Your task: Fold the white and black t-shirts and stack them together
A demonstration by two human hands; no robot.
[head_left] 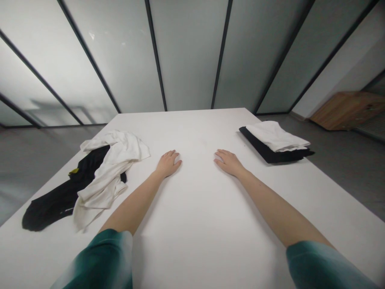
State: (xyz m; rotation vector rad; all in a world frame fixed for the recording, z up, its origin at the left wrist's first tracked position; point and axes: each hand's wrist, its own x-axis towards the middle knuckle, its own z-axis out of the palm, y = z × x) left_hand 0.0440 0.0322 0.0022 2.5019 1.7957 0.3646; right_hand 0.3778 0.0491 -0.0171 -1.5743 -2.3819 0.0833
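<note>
My left hand [169, 163] lies flat on the white table [192, 208], palm down, with nothing in it. Level with it, my right hand [227, 161] also rests flat on the tabletop and holds nothing. Left of my left hand, a crumpled white garment [111, 168] lies partly over a crumpled black garment [57, 200]; a small yellow patch shows on the black one. Beyond my right hand, at the right edge of the table, a folded white cloth [278, 135] sits on a folded black cloth [267, 154]. Neither hand touches any of the cloth.
Frosted glass panels [189, 56] with dark frames stand behind the table's far edge. On the grey floor at the right is a wooden piece [343, 110], possibly a cabinet. The table's side edges slope toward the far end.
</note>
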